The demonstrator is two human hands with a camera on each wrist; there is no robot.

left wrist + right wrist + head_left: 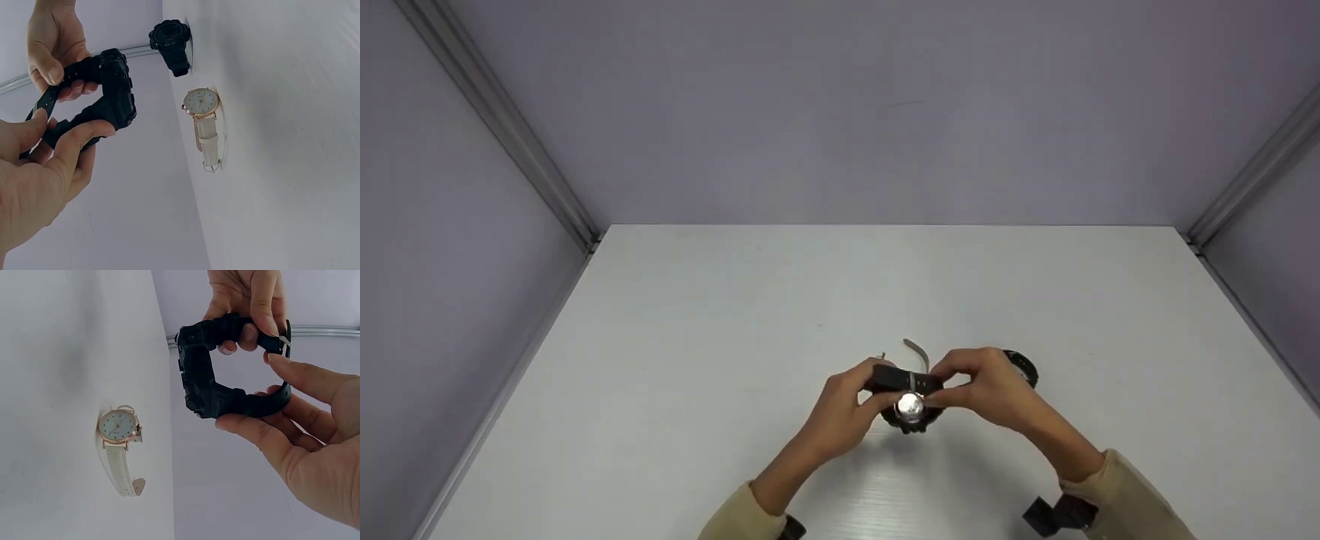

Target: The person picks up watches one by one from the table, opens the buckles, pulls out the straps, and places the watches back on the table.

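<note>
two hands meet just below the centre of the head view, above a white table (675, 315), and both hold one black digital watch (910, 394). the left hand (840, 409) pinches one half of the strap between thumb and fingers; the right hand (982, 390) pinches the other half, fingers curled round it. neither hand is relaxed; both are clamped on the watch.

in the right wrist view the black digital watch (208, 382) forms a closed loop, its thick case at the left of the loop and the strap ends meeting at the upper right, where a small metal buckle (286, 340) shows beside a fingertip. the step in hand looks like fastening or unfastening the strap at that buckle; which one cannot be told. the next move likely calls for a fine pinch right at the buckle while the other hand steadies the band.

in the head view the strap's long axis runs left to right, and the shiny case back faces up toward the camera.

a rose-gold watch with a white strap (119, 439) lies flat on the table, and a second black watch (171, 45) lies near it.
</note>
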